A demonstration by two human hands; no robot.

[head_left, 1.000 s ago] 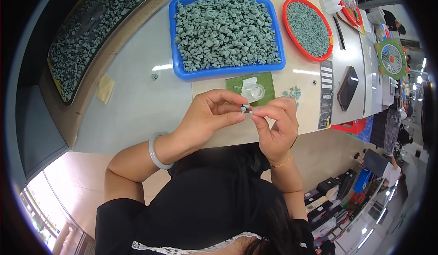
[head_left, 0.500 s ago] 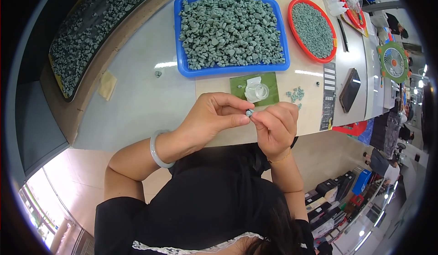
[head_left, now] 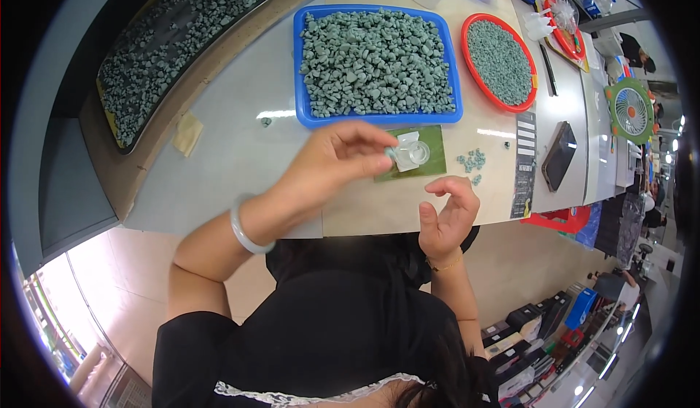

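Note:
My left hand (head_left: 332,166) reaches over the table edge, its thumb and fingers pinched on a small pale green stone (head_left: 391,152). The stone is held right beside a small clear dish (head_left: 415,153) that sits on a green mat (head_left: 434,166). A pale bangle (head_left: 244,229) is on my left wrist. At the table's near edge, my right hand (head_left: 447,215) hovers with its fingers loosely curled and apart, holding nothing. A small cluster of loose green stones (head_left: 472,161) lies just right of the mat.
A blue tray (head_left: 299,65) piled with green stones stands behind the mat. A red round tray (head_left: 467,58) of finer stones is to its right. A dark phone (head_left: 558,156), a dark printed strip (head_left: 523,164) and a small fan (head_left: 631,109) lie right; a black tray (head_left: 175,43) of stones lies left.
The hands, pinched together on the stone before, have parted. My left hand carried the stone toward the clear dish; my right hand dropped back to the table edge and opened.

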